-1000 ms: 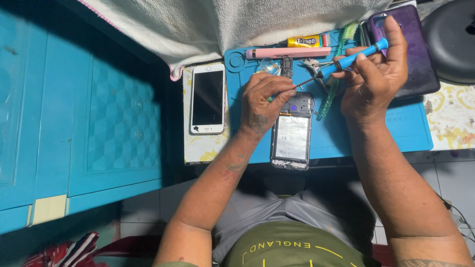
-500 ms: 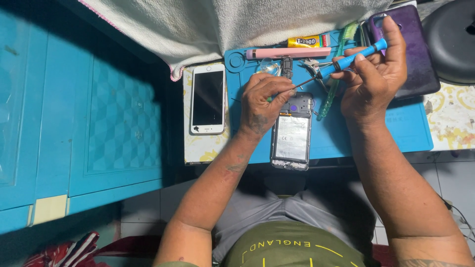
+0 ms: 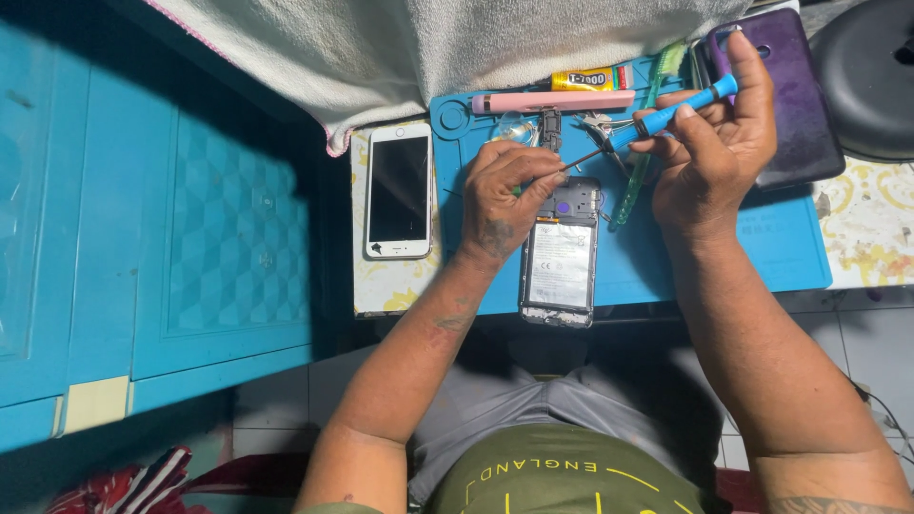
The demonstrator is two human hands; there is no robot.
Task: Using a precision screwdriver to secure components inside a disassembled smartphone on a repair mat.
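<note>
A white-fronted smartphone (image 3: 399, 190) lies untouched at left. The left hand (image 3: 503, 190) pinches near the driver's tip over the opened black phone with exposed battery (image 3: 560, 249) (back cover already off). The right hand (image 3: 716, 143) grips the blue-handled precision screwdriver (image 3: 657, 119); screws seemingly remain.

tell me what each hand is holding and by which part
Right hand grips the blue screwdriver by its handle; left hand pinches its metal tip.

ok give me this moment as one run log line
left hand: on opened phone, pinching near driver tip | right hand: holds blue screwdriver | blue mat under | white phone aside
</note>
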